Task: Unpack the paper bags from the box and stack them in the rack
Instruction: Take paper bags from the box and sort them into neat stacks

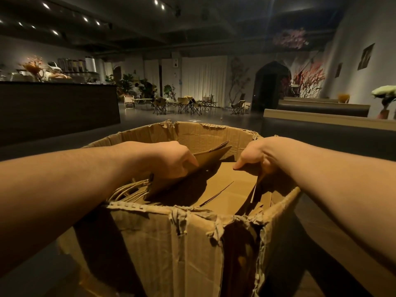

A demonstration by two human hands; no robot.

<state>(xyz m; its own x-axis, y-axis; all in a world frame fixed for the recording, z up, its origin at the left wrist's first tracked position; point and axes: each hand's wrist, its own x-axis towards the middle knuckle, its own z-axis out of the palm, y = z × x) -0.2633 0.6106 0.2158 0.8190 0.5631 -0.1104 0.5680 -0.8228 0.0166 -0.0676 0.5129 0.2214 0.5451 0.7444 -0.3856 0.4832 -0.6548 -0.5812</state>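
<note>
Inside torn cardboard box [162, 243]: left hand [171, 159] gripping tilted paper bags [205, 159] by left wall; right hand [257, 156] pinching bags [260, 198] at right wall.

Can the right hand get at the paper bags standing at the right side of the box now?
Probably yes: the right hand is already inside the open box, touching those paper bags, with nothing covering them.

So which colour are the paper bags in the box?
Brown paper bags, clearest in the head view.
</note>
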